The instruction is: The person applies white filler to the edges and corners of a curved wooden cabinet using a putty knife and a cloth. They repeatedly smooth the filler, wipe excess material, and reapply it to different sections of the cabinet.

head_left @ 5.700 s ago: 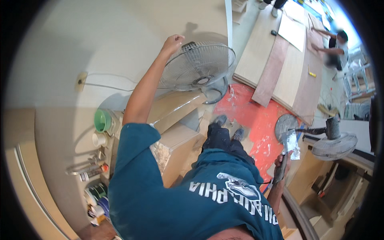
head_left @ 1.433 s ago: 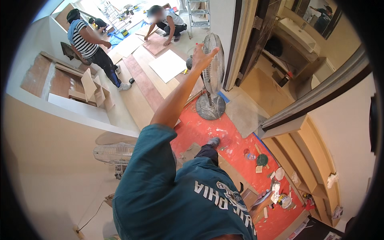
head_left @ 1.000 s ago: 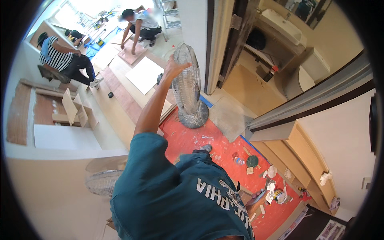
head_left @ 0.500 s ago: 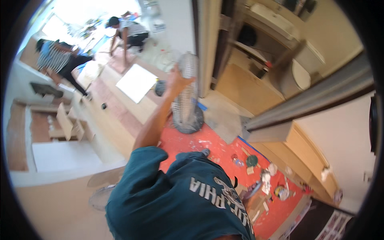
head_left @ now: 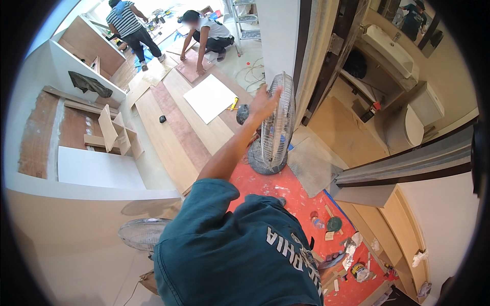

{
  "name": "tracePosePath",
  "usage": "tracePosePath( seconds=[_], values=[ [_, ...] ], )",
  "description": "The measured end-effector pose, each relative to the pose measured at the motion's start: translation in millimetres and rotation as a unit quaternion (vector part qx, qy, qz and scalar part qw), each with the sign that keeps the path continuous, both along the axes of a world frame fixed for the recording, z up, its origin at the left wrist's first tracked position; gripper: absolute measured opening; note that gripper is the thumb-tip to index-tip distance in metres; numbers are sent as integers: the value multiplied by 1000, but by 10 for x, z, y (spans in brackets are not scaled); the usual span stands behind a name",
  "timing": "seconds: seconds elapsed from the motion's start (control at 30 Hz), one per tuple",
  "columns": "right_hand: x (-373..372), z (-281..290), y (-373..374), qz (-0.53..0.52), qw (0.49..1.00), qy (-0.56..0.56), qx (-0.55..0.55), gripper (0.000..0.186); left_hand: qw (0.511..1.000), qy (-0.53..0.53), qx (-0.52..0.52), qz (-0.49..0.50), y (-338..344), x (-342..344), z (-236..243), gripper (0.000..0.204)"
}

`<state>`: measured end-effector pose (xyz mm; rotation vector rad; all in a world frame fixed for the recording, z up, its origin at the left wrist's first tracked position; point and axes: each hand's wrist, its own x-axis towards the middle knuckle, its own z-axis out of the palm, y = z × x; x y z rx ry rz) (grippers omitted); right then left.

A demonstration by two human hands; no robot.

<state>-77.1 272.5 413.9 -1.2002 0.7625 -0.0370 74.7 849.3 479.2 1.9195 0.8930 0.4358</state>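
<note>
A standing fan [head_left: 286, 117] with a round wire cage and a dusty dark base [head_left: 265, 164] stands ahead of me on the red floor covering. My left hand [head_left: 264, 106] is stretched out to the back of its cage, fingers spread and overlapping the wires. Whether the fingertips touch the wires I cannot tell. The fan's dark motor housing [head_left: 242, 114] sticks out just left of my wrist. Low on the right, mostly hidden by my green shirt, my right hand [head_left: 326, 262] is closed around a greyish flat thing that I cannot make out.
Tape rolls, a tub [head_left: 360, 272] and scraps litter the red covering [head_left: 301, 196]. Wood planks [head_left: 171, 135] and a white panel [head_left: 208, 99] lie ahead left. One person [head_left: 212, 38] crouches beyond; another [head_left: 127, 25] stands. A second fan [head_left: 140, 233] is at left, a bathroom doorway right.
My view has shifted, so the fan and room sit farther right and lower. The person in the striped shirt has gone from bending to standing. My left hand stays at the fan cage.
</note>
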Motion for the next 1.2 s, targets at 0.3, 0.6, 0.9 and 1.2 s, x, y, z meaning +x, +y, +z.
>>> tracePosePath(
  seconds=[0.3,0.6,0.9,1.2],
  values=[
    [-39,-40,-49,3,999,30,19,38,948,-45,-283,140,507,-242,-419,70],
    [-143,-403,-238,9,998,4,55,38,997,-8,-36,71,796,-334,-355,51],
    [-214,-325,-104,-24,999,0,23,41,997,0,-75,-1,991,-230,-315,38],
    [-210,-144,-94,-3,1000,-1,-17,47,997,-14,-71,-37,1021,-136,-230,39]
  ],
)
